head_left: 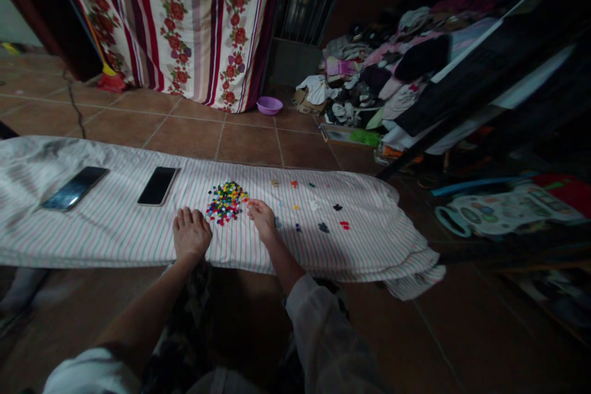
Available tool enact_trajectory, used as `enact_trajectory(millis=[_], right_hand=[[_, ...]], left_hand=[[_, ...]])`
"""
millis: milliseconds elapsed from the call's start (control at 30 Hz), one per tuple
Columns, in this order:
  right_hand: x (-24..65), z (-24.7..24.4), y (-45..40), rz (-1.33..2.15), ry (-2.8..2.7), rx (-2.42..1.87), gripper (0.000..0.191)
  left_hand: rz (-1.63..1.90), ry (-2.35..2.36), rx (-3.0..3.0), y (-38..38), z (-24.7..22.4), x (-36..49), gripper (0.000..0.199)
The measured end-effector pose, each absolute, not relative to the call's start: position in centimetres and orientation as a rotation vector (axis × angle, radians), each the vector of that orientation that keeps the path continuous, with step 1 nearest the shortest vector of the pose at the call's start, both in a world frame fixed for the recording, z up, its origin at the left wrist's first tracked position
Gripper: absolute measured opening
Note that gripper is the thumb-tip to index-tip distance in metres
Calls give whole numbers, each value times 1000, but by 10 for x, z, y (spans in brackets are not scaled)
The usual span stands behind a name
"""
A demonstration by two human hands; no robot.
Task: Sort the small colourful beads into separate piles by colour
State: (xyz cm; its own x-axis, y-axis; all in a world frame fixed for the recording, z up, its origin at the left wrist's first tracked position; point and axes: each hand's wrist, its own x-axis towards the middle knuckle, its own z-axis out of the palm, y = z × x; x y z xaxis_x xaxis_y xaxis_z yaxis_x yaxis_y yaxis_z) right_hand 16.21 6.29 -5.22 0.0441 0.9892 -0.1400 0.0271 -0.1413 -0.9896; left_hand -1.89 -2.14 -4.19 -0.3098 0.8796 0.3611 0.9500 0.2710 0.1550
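A mixed heap of small coloured pieces (226, 202), bead-sized, lies on the striped cloth (152, 231). My left hand (190, 233) rests flat on the cloth left of the heap, fingers extended, holding nothing. At the heap's right edge, the fingers of my right hand (262, 219) are pinched together; orange shows by the tips, but what they hold is too small to make out. Right of this hand sit small single-colour groups, among them orange pieces (294, 184), white pieces (315, 204), black pieces (338, 207), grey pieces (324, 228) and red pieces (344, 225).
Two phones, a dark one (75, 188) and a light-edged one (159, 186), lie left of my hands. Beyond the cloth are a tiled floor (189, 135), a purple basin (269, 105), a floral curtain (194, 31) and a clothes pile (369, 74).
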Motion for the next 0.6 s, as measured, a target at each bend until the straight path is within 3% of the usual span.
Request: enact_trajectory(millis=[600], right_hand=[[196,-35,82,1203,-1121,-1316,25]], left_hand=[[-524,-2318,-1721,-23,-41,-19,40]])
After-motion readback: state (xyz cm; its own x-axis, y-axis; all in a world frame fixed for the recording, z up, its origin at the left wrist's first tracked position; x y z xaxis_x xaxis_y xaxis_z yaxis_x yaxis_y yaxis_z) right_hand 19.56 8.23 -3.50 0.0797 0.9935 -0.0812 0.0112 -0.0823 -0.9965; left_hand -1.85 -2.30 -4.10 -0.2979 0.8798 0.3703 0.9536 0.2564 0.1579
